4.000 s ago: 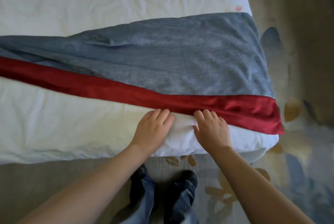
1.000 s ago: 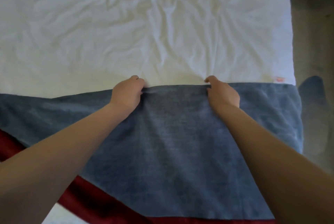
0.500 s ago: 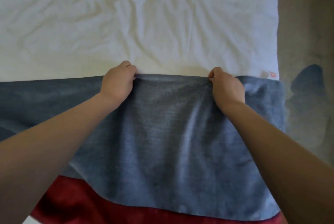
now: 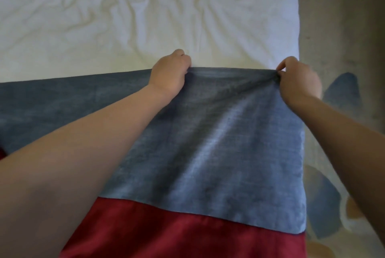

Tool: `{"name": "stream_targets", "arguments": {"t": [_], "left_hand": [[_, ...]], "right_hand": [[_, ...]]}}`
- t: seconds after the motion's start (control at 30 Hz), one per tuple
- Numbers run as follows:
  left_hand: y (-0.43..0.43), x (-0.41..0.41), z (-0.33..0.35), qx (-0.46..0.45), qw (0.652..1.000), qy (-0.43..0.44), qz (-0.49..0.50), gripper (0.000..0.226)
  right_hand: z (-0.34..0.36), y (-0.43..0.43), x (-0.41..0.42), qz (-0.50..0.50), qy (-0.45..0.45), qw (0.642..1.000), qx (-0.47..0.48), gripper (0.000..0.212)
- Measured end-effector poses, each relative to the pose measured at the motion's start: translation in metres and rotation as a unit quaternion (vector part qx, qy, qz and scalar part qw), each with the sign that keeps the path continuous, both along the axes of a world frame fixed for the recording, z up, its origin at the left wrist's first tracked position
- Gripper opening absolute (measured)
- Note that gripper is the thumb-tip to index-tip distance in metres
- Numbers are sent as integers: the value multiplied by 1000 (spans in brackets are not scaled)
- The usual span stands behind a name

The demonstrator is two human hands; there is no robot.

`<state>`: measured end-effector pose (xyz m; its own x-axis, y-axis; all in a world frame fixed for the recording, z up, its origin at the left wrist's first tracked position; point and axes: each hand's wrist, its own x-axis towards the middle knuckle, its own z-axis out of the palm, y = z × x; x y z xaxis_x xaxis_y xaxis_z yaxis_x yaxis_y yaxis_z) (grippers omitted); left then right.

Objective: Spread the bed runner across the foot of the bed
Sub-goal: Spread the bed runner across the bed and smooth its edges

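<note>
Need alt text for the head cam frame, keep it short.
The left hand and right hand each grip the far edge of a grey-blue bed runner with a red band, holding it stretched between them over a rumpled white duvet. Patterned carpet shows right of the bed.

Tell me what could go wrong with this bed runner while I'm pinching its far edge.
The left grip and right grip pinch the far edge of the bed runner, and diagonal folds run between them, so it may settle creased. The red band lies slanted across the near side, so the runner could end up crooked. Pulling may also drag the wrinkled white duvet.
</note>
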<state>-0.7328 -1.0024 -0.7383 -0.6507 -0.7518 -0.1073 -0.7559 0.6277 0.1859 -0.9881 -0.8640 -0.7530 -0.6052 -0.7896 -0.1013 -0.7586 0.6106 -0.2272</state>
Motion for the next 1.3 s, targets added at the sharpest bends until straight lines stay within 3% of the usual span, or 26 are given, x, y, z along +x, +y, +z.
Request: {"name": "stream_targets", "arguments": {"t": [0.23,0.37,0.5,0.8,1.3], "left_hand": [[4,22,3,-5,1000,-15,-4,20],[2,51,12,-21,999,-12,30,21],[-4,87,23,-64,997,-24,28,24],[-33,193,33,-85,995,-40,11,31],[-79,382,65,-74,995,-14,-64,26]], "right_hand": [[0,-9,16,-32,-31,998,36,21],[15,-14,29,13,-31,998,46,40],[33,-28,60,67,-15,997,29,37],[53,-69,206,249,42,966,51,33],[83,-143,452,231,41,970,65,39]]}}
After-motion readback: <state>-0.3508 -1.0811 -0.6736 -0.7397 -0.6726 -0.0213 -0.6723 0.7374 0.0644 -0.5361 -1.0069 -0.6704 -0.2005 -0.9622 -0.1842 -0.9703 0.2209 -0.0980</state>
